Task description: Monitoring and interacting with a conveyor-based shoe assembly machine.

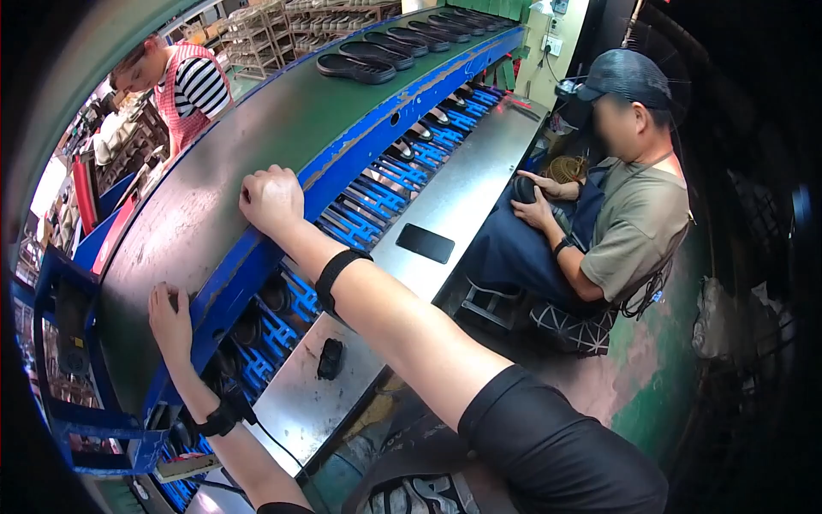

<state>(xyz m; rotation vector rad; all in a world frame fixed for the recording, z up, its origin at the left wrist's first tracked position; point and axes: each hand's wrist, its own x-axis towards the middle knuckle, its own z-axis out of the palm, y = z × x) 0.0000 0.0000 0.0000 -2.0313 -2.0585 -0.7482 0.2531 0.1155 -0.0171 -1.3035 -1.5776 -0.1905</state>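
My right hand rests on the near side of a long green conveyor belt, its fingers curled in. No held thing shows at it, though its palm is turned from view. Lower on the same belt, at its near edge, my left hand lies with fingers stretched and slightly parted, holding nothing I can see. Each forearm wears a black strap. Several dark shoes stand in a row farther up the belt, well beyond both hands.
A metal shelf along the belt holds a black phone and a small black device. Below the belt, blue racks carry shoes. A seated co-worker at right holds a dark shoe. Another person works across the belt.
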